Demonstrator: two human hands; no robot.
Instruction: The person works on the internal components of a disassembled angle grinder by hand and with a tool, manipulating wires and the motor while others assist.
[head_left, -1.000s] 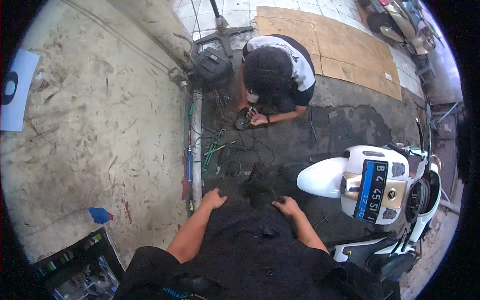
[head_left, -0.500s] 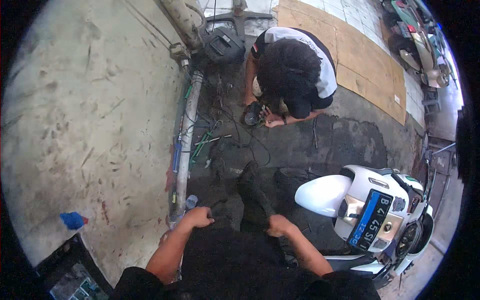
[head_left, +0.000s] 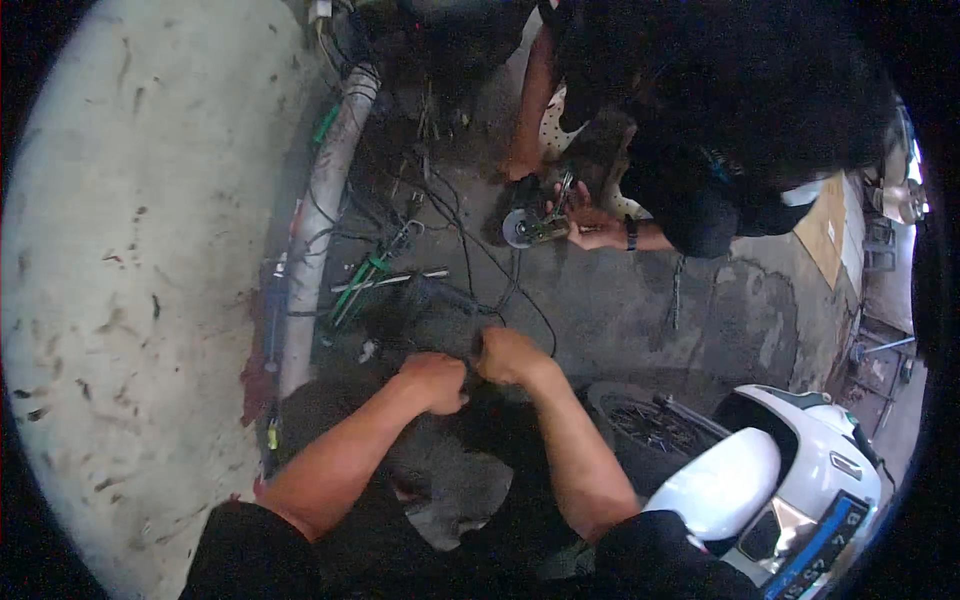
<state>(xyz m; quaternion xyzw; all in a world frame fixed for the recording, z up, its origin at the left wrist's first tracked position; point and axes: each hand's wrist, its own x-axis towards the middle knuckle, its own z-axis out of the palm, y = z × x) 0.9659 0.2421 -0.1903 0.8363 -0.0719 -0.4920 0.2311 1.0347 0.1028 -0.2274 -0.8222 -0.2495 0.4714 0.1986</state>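
My left hand (head_left: 435, 382) is closed, its knuckles beside my right hand (head_left: 510, 357), which is curled into a fist as well. A small gap separates the two, low over the dark floor between my legs. Whatever may be inside either fist is hidden. Black cables (head_left: 470, 245) run across the floor just beyond my hands. Ahead, a co-worker's hand (head_left: 595, 225) steadies a small metal piece against a dark angle grinder (head_left: 519, 228) with a round disc. The co-worker's other arm (head_left: 530, 120) reaches down to the grinder.
A pale pipe (head_left: 318, 220) runs along the base of the stained wall (head_left: 140, 250) at left. Green-handled tools (head_left: 362, 283) and a metal rod (head_left: 418, 277) lie on the floor beside it. At lower right stands a white scooter (head_left: 720, 480) near a spoked wheel (head_left: 645, 420).
Both my hands have moved forward and closer together. The view has shifted, so the co-worker and grinder look nearer and the scooter sits lower in the picture.
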